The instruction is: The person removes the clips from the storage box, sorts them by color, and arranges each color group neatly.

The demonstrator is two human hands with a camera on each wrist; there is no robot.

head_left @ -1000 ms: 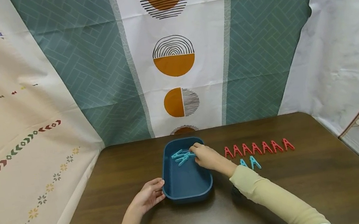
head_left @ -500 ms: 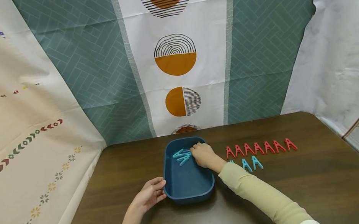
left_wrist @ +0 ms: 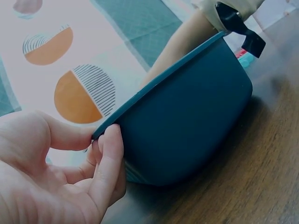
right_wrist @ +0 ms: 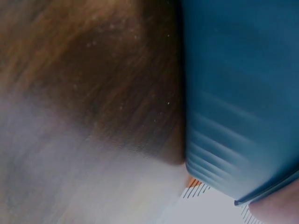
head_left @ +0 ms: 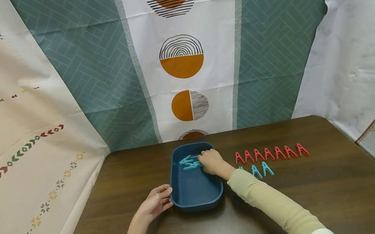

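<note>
A dark blue plastic tub stands on the table. My left hand pinches its rim at the near left; the left wrist view shows the thumb inside the rim and the fingers against the outer wall. Several light blue clothespins lie at the tub's far end. My right hand reaches over the right rim, fingers bent down beside these clothespins. Its fingertips are hidden behind the hand, so I cannot tell if it holds one. In the right wrist view, the tub's outer wall fills the right side.
To the right of the tub a row of several red clothespins lies on the dark wooden table. Below that row are blue clothespins, one partly covered by the right sleeve. Patterned cloths hang behind the table.
My right forearm has swung left, uncovering more of the blue clothespins on the table. Inside the tub, the lower blue clothespin has turned to lie more level by the fingers. My left hand stays put.
</note>
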